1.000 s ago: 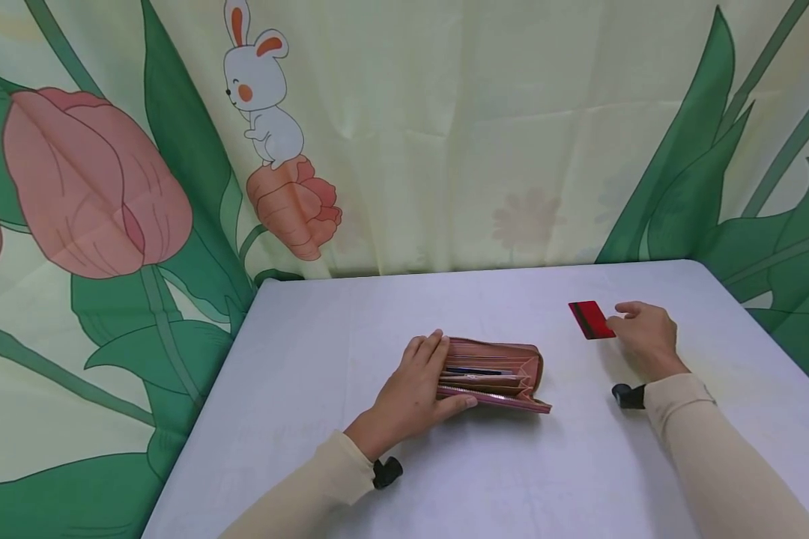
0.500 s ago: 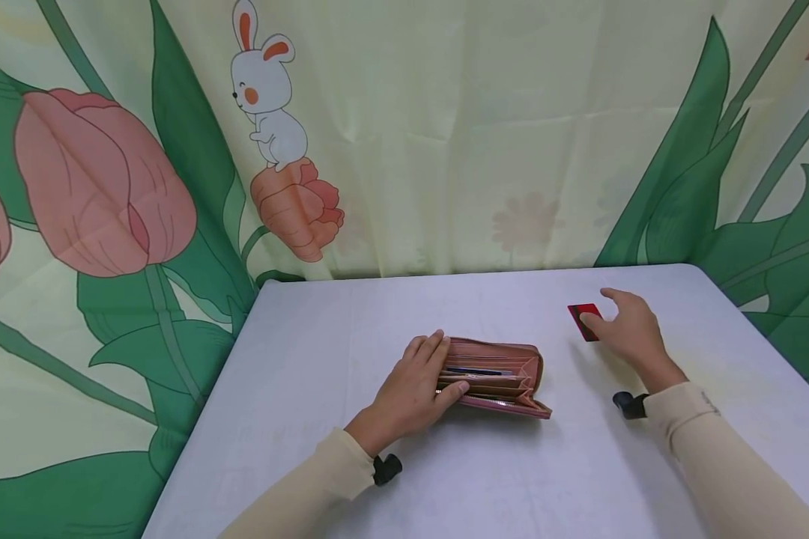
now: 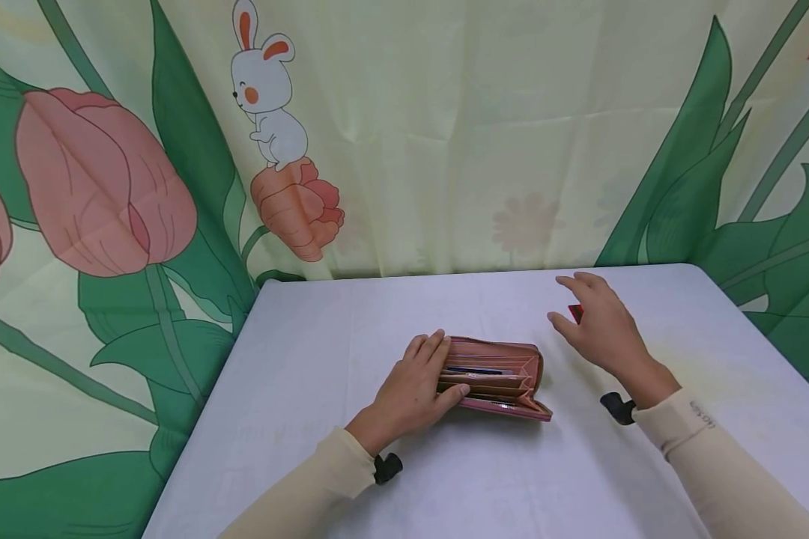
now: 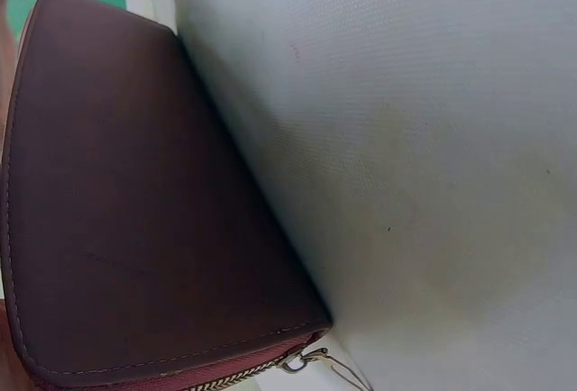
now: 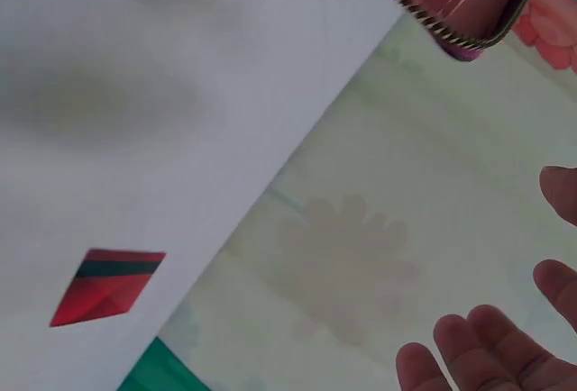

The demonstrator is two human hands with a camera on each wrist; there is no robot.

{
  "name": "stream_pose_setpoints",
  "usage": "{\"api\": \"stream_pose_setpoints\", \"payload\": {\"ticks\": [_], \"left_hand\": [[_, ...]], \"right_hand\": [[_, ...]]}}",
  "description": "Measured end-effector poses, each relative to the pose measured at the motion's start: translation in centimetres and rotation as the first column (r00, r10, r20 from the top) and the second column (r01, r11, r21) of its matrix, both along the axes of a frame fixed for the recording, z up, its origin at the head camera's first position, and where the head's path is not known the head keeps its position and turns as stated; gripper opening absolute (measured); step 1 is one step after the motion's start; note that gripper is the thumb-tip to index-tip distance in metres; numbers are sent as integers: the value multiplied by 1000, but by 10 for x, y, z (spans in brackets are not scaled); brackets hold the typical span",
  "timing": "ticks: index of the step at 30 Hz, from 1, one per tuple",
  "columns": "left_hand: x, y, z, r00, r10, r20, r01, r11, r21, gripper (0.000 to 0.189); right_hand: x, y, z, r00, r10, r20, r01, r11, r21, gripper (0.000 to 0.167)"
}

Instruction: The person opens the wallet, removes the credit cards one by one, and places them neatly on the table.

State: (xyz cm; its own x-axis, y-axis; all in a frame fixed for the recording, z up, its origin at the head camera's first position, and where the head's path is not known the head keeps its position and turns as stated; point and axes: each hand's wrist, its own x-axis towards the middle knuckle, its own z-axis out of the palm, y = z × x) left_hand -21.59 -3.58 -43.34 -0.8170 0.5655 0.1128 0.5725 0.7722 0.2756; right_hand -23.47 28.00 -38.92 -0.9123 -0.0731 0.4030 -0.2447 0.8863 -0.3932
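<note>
My left hand (image 3: 404, 393) holds a long zip-around wallet (image 3: 495, 359) at its left end, fingers over the back and thumb on the front edge. The wallet gapes open, showing pink card slots, pleated sides and a dark card edge. In the left wrist view its brown outer cover (image 4: 153, 193) stands over the cloth, with a metal zip pull (image 4: 315, 355) at the bottom corner. My right hand (image 3: 607, 329), fingers spread and holding nothing, is in front of a red card with a black stripe, mostly hidden in the head view. The right wrist view shows this card (image 5: 108, 287) lying flat.
A white cloth (image 3: 310, 359) covers the table. Behind it hangs a curtain (image 3: 445, 150) printed with tulips, leaves and a rabbit on a carrot. A black wrist camera (image 3: 387, 469) sits below my left hand, and another (image 3: 618, 409) beside my right wrist.
My right hand has left the red card on the table and moved left, towards the wallet, with its fingers spreading. My left hand stays on the wallet, its thumb shifted slightly.
</note>
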Motion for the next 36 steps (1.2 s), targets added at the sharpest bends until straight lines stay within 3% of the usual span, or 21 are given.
{"api": "stream_pose_setpoints", "payload": {"ticks": [3,9,15,27,36], "left_hand": [[0,0,0,1000,-10,1,10,1000,-2,82],[0,-1,0,1000,-18,-13,18,1000,-6,82],[-1,-1,-1,1000,-17,-22,17,1000,-13,83],[1,-2,-2,1000,-20,-23,20,1000,-10,82],[1,-1,-2,1000,-18,-13,18,1000,-19,81]], "right_hand": [[4,-12,5,995,70,-71,-71,998,1,57],[10,-36,13,959,210,-188,-208,978,33,44],[15,-55,11,951,272,-149,-265,962,69,37],[18,-77,-14,923,375,-85,-354,915,195,16],[22,-84,-20,945,328,-2,-312,901,302,12]]}}
